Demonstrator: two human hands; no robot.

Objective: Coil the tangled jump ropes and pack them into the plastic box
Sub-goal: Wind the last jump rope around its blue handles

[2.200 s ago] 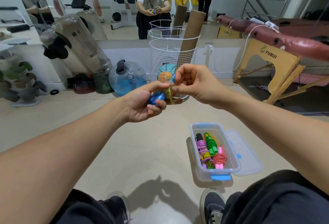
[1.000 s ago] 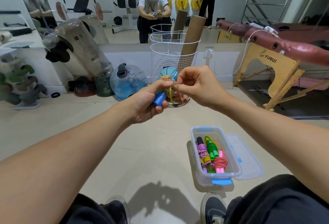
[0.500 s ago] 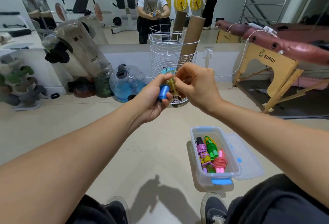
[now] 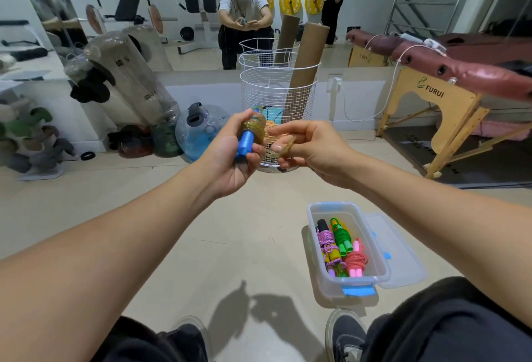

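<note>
Gym floor lay below; left hand point(image 4: 230, 157) gripped the coiled jump rope point(image 4: 253, 128), right hand point(image 4: 311, 148) apparently pinched its limp, light tail.

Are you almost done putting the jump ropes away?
Getting close. Done: three coiled ropes, purple, green and pink, lie in the open box. In hand: the left hand grips a blue-handled rope while the right hand pinches its loose end. Left: finish it, put it in the box.
</note>
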